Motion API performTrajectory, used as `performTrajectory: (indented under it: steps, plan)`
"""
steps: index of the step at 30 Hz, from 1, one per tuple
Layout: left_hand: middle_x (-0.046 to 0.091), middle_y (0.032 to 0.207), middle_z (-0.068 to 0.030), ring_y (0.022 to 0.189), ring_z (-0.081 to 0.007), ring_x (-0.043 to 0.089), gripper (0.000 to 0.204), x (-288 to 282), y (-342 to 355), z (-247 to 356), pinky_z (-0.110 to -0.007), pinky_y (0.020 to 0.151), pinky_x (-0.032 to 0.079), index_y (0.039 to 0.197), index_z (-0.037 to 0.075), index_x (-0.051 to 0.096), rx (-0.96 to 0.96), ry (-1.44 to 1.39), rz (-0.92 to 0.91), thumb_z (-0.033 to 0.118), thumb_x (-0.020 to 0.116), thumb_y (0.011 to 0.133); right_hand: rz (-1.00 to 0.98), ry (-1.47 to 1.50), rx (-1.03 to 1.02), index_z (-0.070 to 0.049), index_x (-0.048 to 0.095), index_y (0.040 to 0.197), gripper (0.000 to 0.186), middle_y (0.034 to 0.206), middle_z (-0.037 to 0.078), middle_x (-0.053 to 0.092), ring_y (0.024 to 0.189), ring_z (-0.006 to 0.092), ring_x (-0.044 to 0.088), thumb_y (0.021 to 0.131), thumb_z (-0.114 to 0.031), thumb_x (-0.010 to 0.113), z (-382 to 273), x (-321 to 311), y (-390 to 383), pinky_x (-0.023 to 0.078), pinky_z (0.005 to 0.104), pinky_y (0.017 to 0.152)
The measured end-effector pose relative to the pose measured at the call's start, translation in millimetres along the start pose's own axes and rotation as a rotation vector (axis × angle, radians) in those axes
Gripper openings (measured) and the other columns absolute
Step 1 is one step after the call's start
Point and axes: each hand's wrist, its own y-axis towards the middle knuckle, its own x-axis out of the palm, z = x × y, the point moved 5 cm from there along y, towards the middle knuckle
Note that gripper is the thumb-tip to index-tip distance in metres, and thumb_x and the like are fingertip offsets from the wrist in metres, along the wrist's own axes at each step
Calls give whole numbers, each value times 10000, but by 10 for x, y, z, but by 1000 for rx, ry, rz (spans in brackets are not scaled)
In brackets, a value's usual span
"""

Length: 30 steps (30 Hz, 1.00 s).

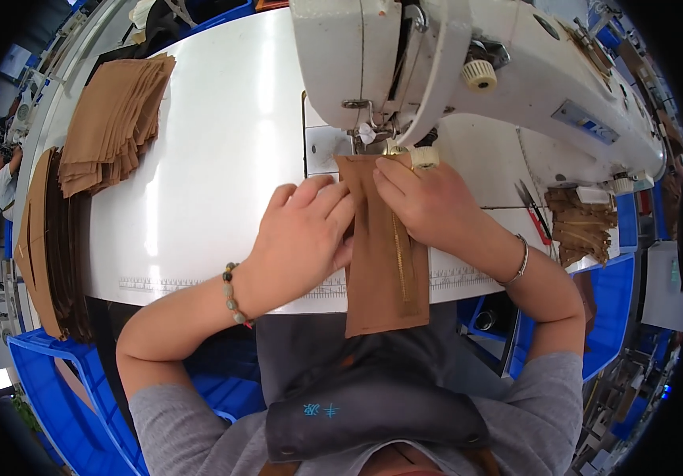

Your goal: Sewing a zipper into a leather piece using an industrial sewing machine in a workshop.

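The brown fabric panel point(371, 297) lies below the head of the sewing machine point(516, 87), its near end overhanging the tabletop point(198, 159). My right grip point(435, 202) rests fingertips on its far end; my left grip point(305, 226) curls at its left edge. I cannot tell whether either pinches. I judge the cloth light, soft, easily creased, stiffer along the zipper point(402, 262), best held flat by its edges.
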Motion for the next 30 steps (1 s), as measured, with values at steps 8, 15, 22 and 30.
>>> performTrajectory:
  steps: [8, 15, 22, 30]
  plan:
    - [648, 1235, -25, 1143, -240, 599, 428, -19, 127, -227, -377, 902, 481, 1149, 80, 673, -49, -44, 47, 186, 812, 759, 8, 153, 34, -3, 718, 1155, 308, 1123, 76, 735, 769, 225, 638, 889, -105, 602, 43, 30, 18, 507, 367, 828]
    - [603, 1494, -62, 1315, -282, 571, 624, 88, 89, -186, -408, 1017, 478, 1404, 41, 631, -42, 0, 11, 185, 775, 815, 17, 159, -7, -13, 718, 1109, 309, 1091, 68, 731, 815, 225, 665, 831, -130, 651, 62, 35, 45, 506, 350, 789]
    - [626, 1442, -81, 1289, -290, 565, 570, 98, 93, -156, -406, 973, 474, 1365, 22, 662, -3, 70, 18, 299, 739, 872, 157, 90, 10, -46, 716, 966, 206, 1082, 58, 717, 823, 197, 680, 782, -129, 675, 47, -5, 71, 525, 346, 739]
    - [626, 1446, -23, 1321, -272, 560, 564, 97, 119, -149, -413, 1033, 452, 1386, 106, 662, -54, 81, 6, 266, 762, 854, -40, 126, 9, -49, 754, 1136, 332, 1226, 72, 745, 1099, 243, 734, 815, -86, 677, 58, 22, 28, 618, 364, 829]
